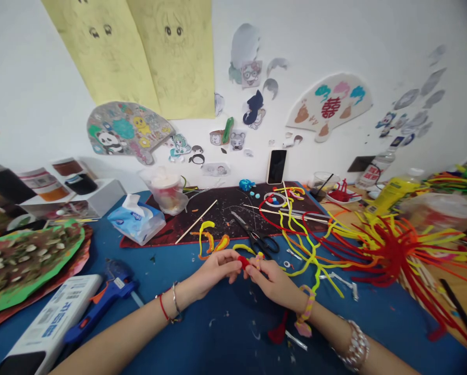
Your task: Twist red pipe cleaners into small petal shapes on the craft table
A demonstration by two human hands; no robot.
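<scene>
My left hand and my right hand meet over the middle of the blue table. Between their fingertips is a small red fuzzy piece, apparently pipe cleaner, pinched from both sides. A bit of yellow and pink fuzz shows at my right fingers; whether it is worn or held is unclear. Black-handled scissors lie open just beyond my hands. Yellow and orange pipe cleaner pieces rest behind my left hand. Around my right wrist is a yellow and pink twisted band.
A blue glue gun and a white box lie at left, near a tissue pack. Many red and yellow pipe cleaners spread across the right. A phone leans on the wall. A red tassel-like piece lies near my right forearm.
</scene>
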